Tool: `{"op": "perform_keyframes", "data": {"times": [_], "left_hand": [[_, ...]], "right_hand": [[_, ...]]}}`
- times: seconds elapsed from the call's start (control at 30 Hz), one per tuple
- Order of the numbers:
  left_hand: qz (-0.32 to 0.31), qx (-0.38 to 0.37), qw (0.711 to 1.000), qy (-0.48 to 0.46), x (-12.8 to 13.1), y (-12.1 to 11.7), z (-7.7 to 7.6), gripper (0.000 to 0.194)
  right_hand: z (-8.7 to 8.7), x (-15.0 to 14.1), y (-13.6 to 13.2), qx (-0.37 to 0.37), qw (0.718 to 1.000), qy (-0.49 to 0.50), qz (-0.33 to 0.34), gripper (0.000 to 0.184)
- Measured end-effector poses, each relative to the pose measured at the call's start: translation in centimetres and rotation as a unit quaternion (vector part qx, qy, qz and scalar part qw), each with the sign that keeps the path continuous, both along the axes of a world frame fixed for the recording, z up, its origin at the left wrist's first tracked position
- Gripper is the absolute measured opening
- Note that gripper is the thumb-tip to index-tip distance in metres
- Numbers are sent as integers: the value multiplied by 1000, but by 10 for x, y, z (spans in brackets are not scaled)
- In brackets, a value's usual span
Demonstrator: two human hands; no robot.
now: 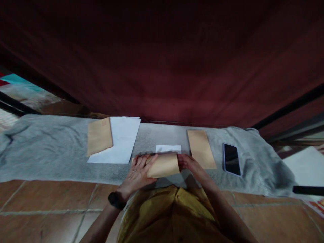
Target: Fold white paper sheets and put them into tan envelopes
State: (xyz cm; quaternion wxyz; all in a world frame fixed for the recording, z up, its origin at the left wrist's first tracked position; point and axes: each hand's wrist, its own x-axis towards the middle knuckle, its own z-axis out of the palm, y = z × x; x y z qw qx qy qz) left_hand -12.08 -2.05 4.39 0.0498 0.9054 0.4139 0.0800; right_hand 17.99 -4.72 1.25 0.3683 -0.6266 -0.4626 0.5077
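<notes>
A brown paper envelope (165, 165), slightly bowed, is between my hands close to my body. Over its left end lies my left hand (139, 171), fingers across the top and thumb along the near side, holding it. At the right end my right hand (186, 162) grips the edge. Its fingertips are hidden in or behind the paper; which of the two I cannot tell. Just beyond the envelope a white sheet of paper (168, 148) shows partly. To the right lies another flat brown envelope (201, 148).
On the left, a brown envelope (99, 136) rests on white sheets (124, 138). A phone (232, 159) lies at the right. Grey cloth (50, 145) covers the long surface, with a dark red panel (172, 84) behind it and floor tiles (45, 199) below.
</notes>
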Motion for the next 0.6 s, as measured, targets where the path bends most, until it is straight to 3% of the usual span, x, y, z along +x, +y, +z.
{"op": "perform_keyframes", "data": {"times": [0.07,0.17,0.33,0.4,0.6], "left_hand": [[36,10,999,-1,-12,-1,-2,104],[87,15,996,9,-30,-4,-5,102],[147,12,988,33,-45,-10,-8,97],[161,4,986,33,-46,-11,-9,96],[155,-9,988,24,-46,-9,-10,96]], "right_hand": [[-3,4,8,17,995,-100,-15,49],[-10,-2,18,32,984,-173,-43,43],[-19,-27,23,53,951,-298,-61,60],[-20,-32,24,47,946,-316,-62,56],[-13,-26,28,-11,963,-262,-60,27]]}}
